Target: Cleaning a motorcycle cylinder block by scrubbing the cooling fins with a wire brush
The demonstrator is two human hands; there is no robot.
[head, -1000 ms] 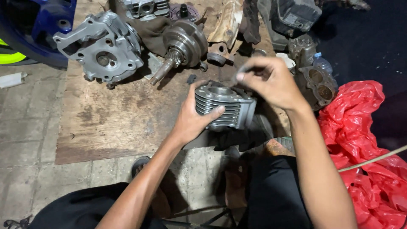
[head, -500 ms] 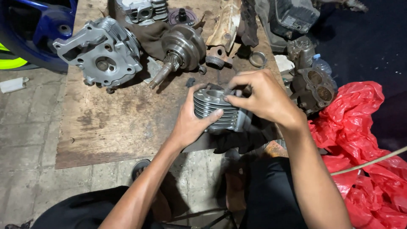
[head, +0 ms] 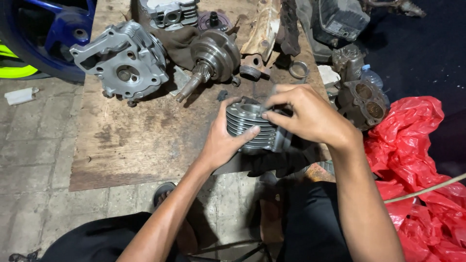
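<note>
A grey finned engine cylinder [head: 247,126] lies on its side at the near right edge of a stained wooden board [head: 131,140]. My left hand [head: 223,143] grips it from below and from the left, thumb across the fins. My right hand [head: 308,116] lies over its top right end, fingertips pinched at the upper rim; what they pinch is hidden. Both forearms reach in from the bottom of the view.
On the board behind lie a grey crankcase cover [head: 121,60], a crankshaft [head: 211,58], a cylinder head [head: 167,12], a metal ring [head: 298,69] and rusty parts. To the right are another engine part [head: 364,99], a plastic bottle [head: 371,75] and a red plastic bag [head: 412,160]. A blue wheel [head: 48,34] stands top left.
My right hand has come down from above the cylinder onto its top right end. My left hand keeps its grip, and the cylinder has hardly moved.
</note>
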